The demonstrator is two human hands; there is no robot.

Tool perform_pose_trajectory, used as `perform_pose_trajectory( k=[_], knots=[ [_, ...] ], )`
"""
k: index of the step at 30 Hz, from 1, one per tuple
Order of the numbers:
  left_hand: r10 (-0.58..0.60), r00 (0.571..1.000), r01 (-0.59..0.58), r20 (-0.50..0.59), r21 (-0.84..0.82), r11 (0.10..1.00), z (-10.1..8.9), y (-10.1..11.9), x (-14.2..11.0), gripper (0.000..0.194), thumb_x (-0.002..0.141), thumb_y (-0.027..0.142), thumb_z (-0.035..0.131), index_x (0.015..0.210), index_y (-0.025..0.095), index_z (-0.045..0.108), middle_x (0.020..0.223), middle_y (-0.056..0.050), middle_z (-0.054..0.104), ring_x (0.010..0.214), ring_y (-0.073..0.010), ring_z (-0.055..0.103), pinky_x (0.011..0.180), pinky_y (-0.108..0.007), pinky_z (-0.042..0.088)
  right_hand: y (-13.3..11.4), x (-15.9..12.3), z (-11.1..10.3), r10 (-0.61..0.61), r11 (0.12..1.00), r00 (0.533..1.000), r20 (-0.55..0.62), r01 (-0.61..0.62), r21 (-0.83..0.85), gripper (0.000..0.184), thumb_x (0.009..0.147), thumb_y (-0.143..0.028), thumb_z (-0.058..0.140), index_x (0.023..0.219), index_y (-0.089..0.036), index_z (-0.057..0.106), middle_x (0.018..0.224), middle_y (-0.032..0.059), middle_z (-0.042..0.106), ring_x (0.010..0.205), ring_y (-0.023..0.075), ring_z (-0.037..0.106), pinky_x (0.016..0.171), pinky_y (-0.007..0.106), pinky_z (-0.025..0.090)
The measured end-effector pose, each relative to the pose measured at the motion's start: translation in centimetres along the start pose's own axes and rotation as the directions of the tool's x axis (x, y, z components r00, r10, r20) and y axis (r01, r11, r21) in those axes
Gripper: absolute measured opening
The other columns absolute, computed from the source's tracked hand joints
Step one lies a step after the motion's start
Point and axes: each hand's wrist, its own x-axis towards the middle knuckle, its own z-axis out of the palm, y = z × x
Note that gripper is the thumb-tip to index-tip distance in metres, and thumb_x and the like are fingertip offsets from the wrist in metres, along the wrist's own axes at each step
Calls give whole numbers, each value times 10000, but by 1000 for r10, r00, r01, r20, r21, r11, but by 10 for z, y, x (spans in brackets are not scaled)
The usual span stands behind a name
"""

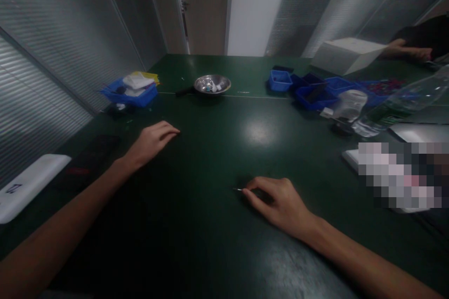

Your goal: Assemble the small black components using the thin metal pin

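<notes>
My right hand rests low over the dark green table, right of the middle. Its thumb and forefinger pinch a thin, shiny, pin-like piece whose tip points left. Farther off to the left, my left hand hovers over or touches the table, fingertips pressed together. Whether anything is between those fingertips is too small to see. Beyond the hands stands a round metal bowl with small white and bluish bits inside.
At the back left is a blue tray with white cloth-like items. Blue bins, a clear bottle and a white box stand at right. A white device lies left. Another person's hand shows far right.
</notes>
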Motion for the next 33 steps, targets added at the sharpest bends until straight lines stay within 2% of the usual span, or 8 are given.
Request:
perform_pose_trajectory(
  k=[2,4,7,9,13,17,28,33],
  knots=[
    [87,992,-71,93,-159,985,10,33,0,281,1014,276,543,1237,194,693,1145,-97,677,1020,-216,652,917,-388,546,0,1,0,3,1000,1000,-1,-3,-2,292,1050,-384,521,963,-189,719,795,24,705,627,123,636,591,242,469],
    [187,969,-124,162,-338,933,25,70,-5,340,1002,247,586,1335,204,641,1111,-87,666,979,-190,647,876,-348,553,0,1,1,8,1000,1000,-3,-8,-9,287,1048,-381,525,961,-189,720,795,24,705,624,123,632,584,239,461],
    [315,928,-163,198,-545,823,45,117,-18,392,1011,213,591,1402,214,586,1124,-91,649,991,-173,641,882,-314,545,0,2,3,14,1000,1000,-2,-14,-23,277,1044,-377,538,944,-192,718,782,19,698,610,121,621,575,236,444],
    [358,912,-169,199,-612,772,52,134,-25,415,1012,208,595,1425,216,560,1173,-102,639,1020,-175,637,912,-315,539,1,3,4,10,1000,1000,0,-10,-27,262,1041,-369,547,939,-195,715,778,15,695,605,119,616,574,235,433],
    [336,913,-124,230,-630,767,53,139,-29,529,983,200,632,1489,243,481,1282,-109,610,1097,-199,621,978,-359,530,2,4,6,-7,999,1000,16,8,-43,235,1036,-353,555,941,-198,704,769,14,684,600,119,606,568,234,418],
    [340,909,-138,242,-596,791,51,135,-27,596,958,179,635,1520,239,447,1233,-108,638,1157,-235,601,1035,-419,496,2,4,7,-32,996,999,28,35,-85,243,1041,-355,542,947,-199,702,766,20,679,601,121,601,568,237,415],
    [335,905,-109,262,-619,778,56,136,-29,586,994,214,631,1541,263,426,1245,-96,637,1129,-204,618,997,-368,514,-2,5,11,-67,986,997,49,74,-151,247,1048,-336,527,929,-194,689,776,25,681,621,132,631,578,259,414],
    [347,901,-122,260,-615,779,57,137,-29,578,1006,224,618,1549,265,424,1269,-109,630,1157,-219,614,1020,-397,511,-9,7,19,-75,987,996,43,80,-143,228,1049,-313,518,984,-183,693,806,33,691,656,144,647,594,267,427]
  ],
)
